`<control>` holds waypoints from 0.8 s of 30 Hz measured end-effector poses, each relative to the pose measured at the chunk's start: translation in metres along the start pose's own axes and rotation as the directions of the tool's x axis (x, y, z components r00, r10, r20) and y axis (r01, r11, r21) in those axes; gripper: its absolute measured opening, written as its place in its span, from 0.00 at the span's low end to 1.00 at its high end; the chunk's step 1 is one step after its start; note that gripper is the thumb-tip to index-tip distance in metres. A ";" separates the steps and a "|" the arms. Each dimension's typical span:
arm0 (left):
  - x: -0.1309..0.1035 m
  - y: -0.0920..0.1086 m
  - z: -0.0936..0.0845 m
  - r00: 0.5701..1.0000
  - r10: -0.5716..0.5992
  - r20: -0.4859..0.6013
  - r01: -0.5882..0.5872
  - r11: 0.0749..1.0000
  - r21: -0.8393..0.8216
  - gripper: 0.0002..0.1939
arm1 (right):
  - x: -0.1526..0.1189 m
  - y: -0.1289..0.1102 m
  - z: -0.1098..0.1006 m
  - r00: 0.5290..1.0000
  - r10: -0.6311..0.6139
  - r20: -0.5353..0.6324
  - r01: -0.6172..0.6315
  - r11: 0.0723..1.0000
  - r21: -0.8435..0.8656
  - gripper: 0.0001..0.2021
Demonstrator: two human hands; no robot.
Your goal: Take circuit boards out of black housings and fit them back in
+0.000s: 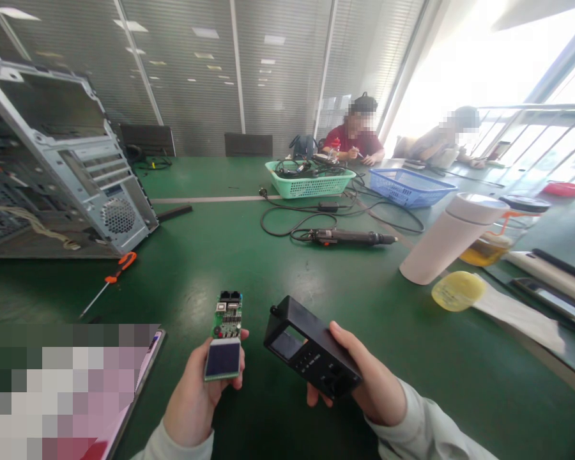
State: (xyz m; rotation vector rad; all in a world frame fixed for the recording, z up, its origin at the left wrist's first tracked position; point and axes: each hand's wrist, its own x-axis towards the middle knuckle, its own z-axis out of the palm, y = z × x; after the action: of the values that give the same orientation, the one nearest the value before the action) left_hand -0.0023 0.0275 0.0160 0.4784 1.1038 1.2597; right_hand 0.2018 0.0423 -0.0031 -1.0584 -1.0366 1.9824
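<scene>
Fingers of my left hand [191, 393] are wrapped round a circuit board [227, 319], a narrow green one with a small dark display at its near end and black sockets at its far end. To its right, my right hand [376, 377] grips a black plastic housing [311, 345] by its right end. The housing is tilted, and a rectangular window and small openings show in its face. Board and housing are apart, both above the green table [230, 249].
An open computer case [110, 191] stands left, with an orange-handled screwdriver [119, 268] before it. An electric screwdriver [349, 237], a green basket [311, 185] of cables and a blue basket [407, 188] lie ahead. A pale tumbler [448, 239] stands right. Two people sit at the far side.
</scene>
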 end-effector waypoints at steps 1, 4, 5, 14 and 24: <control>0.000 0.000 0.000 1.000 0.000 -0.002 0.000 1.000 0.004 0.18 | 0.000 0.000 0.000 1.000 0.000 -0.006 0.000 1.000 -0.010 0.42; 0.001 0.000 -0.001 1.000 0.014 -0.004 -0.014 1.000 0.020 0.17 | -0.002 0.000 0.000 1.000 0.011 -0.029 -0.013 0.999 -0.046 0.41; 0.002 -0.001 -0.001 1.000 0.019 -0.005 -0.018 1.000 0.025 0.17 | -0.003 0.000 0.001 0.999 0.012 -0.036 -0.014 0.998 -0.057 0.41; -0.001 -0.009 0.004 0.991 0.094 -0.099 -0.094 0.996 0.009 0.09 | -0.003 0.004 0.008 0.987 -0.077 -0.140 0.055 0.987 -0.153 0.33; -0.002 -0.003 0.004 0.997 0.079 -0.016 -0.078 0.995 0.058 0.17 | -0.003 -0.005 0.001 0.997 0.051 0.061 -0.053 0.998 0.023 0.39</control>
State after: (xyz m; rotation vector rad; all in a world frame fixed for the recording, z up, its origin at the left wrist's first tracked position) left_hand 0.0026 0.0258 0.0155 0.5598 1.1482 1.3059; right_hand 0.2031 0.0415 0.0024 -1.0280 -1.0230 2.0750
